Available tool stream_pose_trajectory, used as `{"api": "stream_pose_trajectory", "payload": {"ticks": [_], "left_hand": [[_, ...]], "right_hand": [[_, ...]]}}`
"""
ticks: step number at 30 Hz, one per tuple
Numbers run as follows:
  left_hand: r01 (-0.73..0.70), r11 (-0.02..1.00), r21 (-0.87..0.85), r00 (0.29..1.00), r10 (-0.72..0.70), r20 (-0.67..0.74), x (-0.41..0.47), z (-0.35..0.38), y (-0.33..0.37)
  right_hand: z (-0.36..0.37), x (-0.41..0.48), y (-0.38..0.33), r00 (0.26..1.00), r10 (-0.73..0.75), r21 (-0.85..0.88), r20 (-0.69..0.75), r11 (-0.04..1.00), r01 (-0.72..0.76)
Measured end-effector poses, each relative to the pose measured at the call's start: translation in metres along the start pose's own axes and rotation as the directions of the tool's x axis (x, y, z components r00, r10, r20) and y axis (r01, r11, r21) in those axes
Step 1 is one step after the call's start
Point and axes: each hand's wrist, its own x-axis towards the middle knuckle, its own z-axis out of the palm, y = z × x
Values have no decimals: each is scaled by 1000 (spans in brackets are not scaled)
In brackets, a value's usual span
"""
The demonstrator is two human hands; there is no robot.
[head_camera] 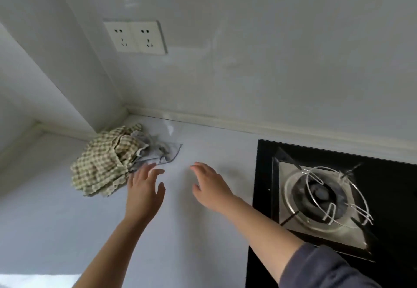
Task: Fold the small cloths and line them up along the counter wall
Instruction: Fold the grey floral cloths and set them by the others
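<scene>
Two hands are seen, nothing held. Left hand [144, 188] fingers are spread wide, tips at the near edge of the grey cloth [158, 150]; contact cannot be told. Right hand [211, 186] fingers are straight, relaxed, over bare counter [203, 231]. One crumpled, unfolded heap lies by the wall [270, 62] corner: beige-green checked cloth [101, 163] bunched left, grey partly under it; cloth count cannot be told. One hob [383, 175], one burner [320, 195], two sockets [135, 37].

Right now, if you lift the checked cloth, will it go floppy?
Probably floppy: the checked cloth lies crumpled in soft folds. Likely light, since it looks thin. It may drag the grey cloth bunched against it.
</scene>
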Motion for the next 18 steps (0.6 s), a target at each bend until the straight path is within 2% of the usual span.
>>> {"api": "stream_pose_trajectory", "payload": {"ticks": [3,6,8,10,12,14,16,18], "left_hand": [[153,973,176,988,-153,-12,58,1,-64],[286,932,224,946,-312,88,98,11,-120],[213,936,281,959,-255,122,103,28,-148],[92,948,304,994,-104,23,102,44,-171],[22,976,218,987,13,-160,98,55,-191],[-29,998,51,957,43,-287,96,55,-201],[-66,975,-212,929,-17,-369,89,53,-201],[-94,908,-409,880,-117,-461,80,48,-197]], "right_hand": [[41,82,-31,1000,-21,-8,0,1000,21],[76,154,-49,997,-60,-34,-40,998,58],[99,188,-54,994,-92,-97,-67,992,85],[117,207,-54,982,-123,-260,-144,962,82],[128,215,-49,954,-169,-312,-249,946,86],[132,214,-44,929,-204,-260,-309,958,124],[130,205,-40,916,-228,-241,-329,958,152],[126,187,-37,908,-222,-244,-355,960,139]]}}
